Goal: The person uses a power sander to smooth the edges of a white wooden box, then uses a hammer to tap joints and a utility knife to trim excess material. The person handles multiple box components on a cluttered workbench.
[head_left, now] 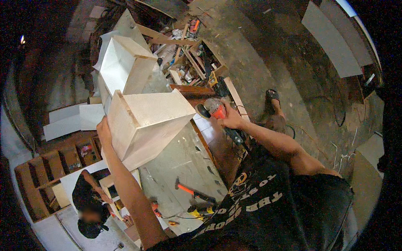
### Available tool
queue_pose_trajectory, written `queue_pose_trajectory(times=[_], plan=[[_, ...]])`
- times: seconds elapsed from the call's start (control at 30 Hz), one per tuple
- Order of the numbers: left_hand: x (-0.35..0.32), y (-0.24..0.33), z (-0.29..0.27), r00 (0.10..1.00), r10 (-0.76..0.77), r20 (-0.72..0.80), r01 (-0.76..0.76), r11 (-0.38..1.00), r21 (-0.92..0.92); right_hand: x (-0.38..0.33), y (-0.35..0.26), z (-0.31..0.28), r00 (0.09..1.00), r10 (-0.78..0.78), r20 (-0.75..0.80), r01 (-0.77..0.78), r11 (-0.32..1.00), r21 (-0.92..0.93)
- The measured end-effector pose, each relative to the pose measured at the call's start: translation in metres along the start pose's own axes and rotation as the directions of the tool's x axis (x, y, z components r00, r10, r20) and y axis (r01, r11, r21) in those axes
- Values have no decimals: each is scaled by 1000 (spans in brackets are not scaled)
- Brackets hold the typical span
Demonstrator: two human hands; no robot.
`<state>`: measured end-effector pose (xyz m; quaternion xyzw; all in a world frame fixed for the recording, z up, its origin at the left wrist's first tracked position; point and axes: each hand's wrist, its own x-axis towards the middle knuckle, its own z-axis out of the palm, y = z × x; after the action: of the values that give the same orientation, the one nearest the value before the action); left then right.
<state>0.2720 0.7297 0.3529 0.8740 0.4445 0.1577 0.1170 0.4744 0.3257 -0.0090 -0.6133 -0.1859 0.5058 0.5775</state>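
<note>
A long, worn, grey-green desk point(167, 175) carries a pale, angular wooden box point(161, 106), with a red-and-grey handheld grinder point(216, 109) near its right-hand corner.
Beyond the box, toward the desk's far end, a second pale wooden box with a bright white interior point(142, 75) sits tilted; the person's left hand point(104, 129) lies against the nearer box's left side, though whether its fingers clasp the edge cannot be told, while the right hand point(231, 117) wraps firmly around the grinder, whose round disc faces the box, contact between the two being unclear. Nearer the person's body, an orange-and-black hammer point(194, 192) lies on the desk, near a yellow-and-black tool point(200, 212) and a smaller red-and-black tool point(155, 207).
</note>
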Motion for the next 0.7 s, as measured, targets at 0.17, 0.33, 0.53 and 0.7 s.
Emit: queue_pose_trajectory(times=[0.17, 0.33, 0.53, 0.7], plan=[[-8, -2, -7, 1000, 22, -19, -22, 1000, 21, 19, -27, -12, 995, -93, -39, 92, 996, -17], [-15, -3, -10, 1000, -20, -21, 19, 999, -38, 78, -65, 2, 994, -106, -27, 107, 994, 14], [-3, -8, -3, 1000, 1, -26, -2, 1000, -5, 116, -73, 20, 998, -48, 51, 48, 999, 11], [-2, -6, -5, 997, -72, -4, 73, 995, 68, 100, -56, 19, 995, -103, 9, 104, 995, -14]])
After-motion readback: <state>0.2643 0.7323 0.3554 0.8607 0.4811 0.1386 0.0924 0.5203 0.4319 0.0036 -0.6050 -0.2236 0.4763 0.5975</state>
